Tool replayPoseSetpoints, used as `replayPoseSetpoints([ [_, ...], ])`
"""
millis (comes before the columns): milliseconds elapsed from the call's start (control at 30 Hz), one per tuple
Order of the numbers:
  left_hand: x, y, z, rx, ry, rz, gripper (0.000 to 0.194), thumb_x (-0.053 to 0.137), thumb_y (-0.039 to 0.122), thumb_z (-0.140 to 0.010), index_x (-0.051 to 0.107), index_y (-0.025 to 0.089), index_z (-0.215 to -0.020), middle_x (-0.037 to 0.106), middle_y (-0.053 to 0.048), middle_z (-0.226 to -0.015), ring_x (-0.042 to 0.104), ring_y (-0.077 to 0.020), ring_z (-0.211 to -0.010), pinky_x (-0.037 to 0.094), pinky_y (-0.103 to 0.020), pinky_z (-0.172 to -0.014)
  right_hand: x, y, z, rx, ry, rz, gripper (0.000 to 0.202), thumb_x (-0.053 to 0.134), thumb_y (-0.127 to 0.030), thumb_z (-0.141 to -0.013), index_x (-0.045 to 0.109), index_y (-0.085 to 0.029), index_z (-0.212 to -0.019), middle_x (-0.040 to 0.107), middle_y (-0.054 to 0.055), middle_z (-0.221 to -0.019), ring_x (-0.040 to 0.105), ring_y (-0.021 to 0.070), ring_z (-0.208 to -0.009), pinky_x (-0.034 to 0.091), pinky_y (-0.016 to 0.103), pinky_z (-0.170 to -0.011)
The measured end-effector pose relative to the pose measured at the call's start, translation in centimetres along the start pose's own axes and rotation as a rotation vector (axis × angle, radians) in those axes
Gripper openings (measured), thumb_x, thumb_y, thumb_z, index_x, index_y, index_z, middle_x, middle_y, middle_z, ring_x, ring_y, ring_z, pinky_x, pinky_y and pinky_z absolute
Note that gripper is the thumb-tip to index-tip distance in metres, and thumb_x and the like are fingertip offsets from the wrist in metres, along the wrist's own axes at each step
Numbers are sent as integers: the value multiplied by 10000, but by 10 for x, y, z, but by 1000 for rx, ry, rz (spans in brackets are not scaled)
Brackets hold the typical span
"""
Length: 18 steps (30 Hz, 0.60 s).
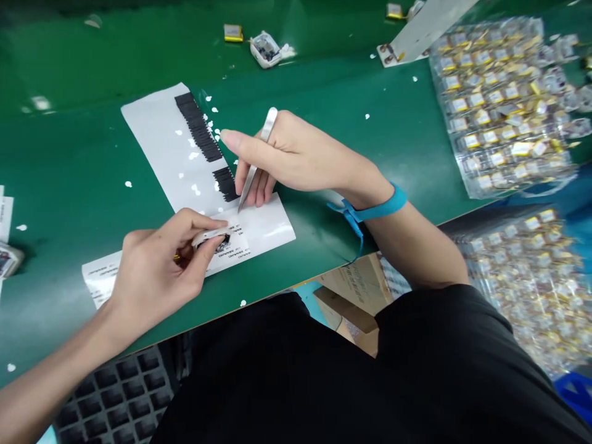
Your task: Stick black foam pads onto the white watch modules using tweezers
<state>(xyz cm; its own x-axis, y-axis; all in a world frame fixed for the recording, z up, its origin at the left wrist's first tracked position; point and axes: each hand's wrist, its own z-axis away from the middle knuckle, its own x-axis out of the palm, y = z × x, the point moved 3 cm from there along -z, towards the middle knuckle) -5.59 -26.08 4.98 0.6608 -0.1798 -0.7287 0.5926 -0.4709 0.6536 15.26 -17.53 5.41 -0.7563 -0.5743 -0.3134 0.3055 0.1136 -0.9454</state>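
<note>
My left hand (161,259) pinches a small white device housing (213,234) with dark electronics inside, and a bit of yellow shows behind the fingers. In my right hand (282,154) are metal tweezers (257,157), tips pointing down near a printed label sheet (271,225). A blue strap (382,205) circles my right wrist. Behind both hands lies a white backing sheet (152,126) carrying a row of black strips (198,128). Small white paper bits are scattered on and around it.
At the back of the green table (324,80) sit a gold battery (233,33) and an open white housing (266,49). A clear tray of batteries (499,105) stands at right beside a metal bracket (420,31). Another housing (8,260) is at far left.
</note>
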Motion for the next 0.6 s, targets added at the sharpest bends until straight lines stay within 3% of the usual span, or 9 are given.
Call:
replayPoseSetpoints([
  [67,3,-2,0,-39,1,-10,138,663,292,-1010,757,192,-1021,803,-14,-765,711,-156,-537,440,-266,-437,1,2,-1,22,17,1,750,494,-747,-1030,784,-138,-702,729,51,-574,754,145,-554,640,177,-540],
  [267,6,-3,-1,-73,5,-20,121,669,309,-1011,743,214,-1002,791,2,-740,737,-175,-578,453,-271,-448,1,3,-1,70,-87,3,542,473,-504,-1071,785,-198,-751,752,7,-607,782,121,-620,618,142,-581],
  [467,6,-3,-1,-71,13,-37,108,673,305,-1008,729,214,-993,770,31,-686,687,-145,-503,452,-265,-448,2,9,-2,200,-186,-92,323,743,-478,-950,761,-193,-798,788,-26,-699,800,110,-694,636,126,-643],
  [600,8,-5,-1,-66,28,-37,93,679,300,-995,730,225,-978,774,31,-693,684,-148,-501,445,-267,-436,-1,19,-10,201,-239,-174,370,781,-512,-926,738,-159,-826,798,-8,-732,811,145,-748,681,198,-672],
])
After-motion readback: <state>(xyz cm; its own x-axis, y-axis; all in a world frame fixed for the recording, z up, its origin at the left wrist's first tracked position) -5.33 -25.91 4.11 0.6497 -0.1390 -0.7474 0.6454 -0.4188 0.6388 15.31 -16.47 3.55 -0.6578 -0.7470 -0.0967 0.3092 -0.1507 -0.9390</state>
